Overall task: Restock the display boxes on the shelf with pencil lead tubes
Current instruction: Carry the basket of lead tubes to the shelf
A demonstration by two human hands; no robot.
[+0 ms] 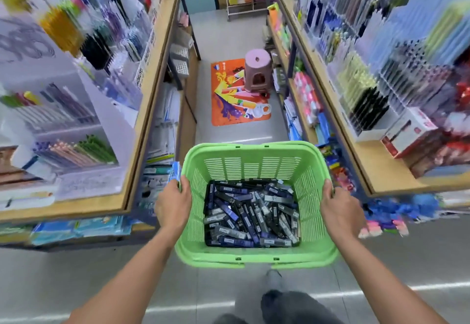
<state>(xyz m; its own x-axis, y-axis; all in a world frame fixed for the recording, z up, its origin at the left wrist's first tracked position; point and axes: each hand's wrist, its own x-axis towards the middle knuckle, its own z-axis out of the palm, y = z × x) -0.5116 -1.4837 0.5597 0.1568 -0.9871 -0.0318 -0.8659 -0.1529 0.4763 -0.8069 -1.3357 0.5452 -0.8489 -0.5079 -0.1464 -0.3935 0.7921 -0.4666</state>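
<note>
Aisle floor (76, 278) grey between stocked shelves (142, 110); left hand (173, 204) and right hand (339, 206) grip green basket (254, 168).

Basket (255, 168) sits low centre of frame, lead tubes (251, 214) heaped inside it. Left hand (173, 200) on its left rim, right hand (339, 209) on its right. Shelves (142, 110) flank both sides; stool (257, 69) and mat (229, 94) lie beyond, mid-frame.

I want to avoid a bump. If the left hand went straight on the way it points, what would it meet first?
Probably the blue box just past the fingers of the left hand, which grips the basket rim. Depth is unclear; it may sit on the lower shelf beside.
</note>
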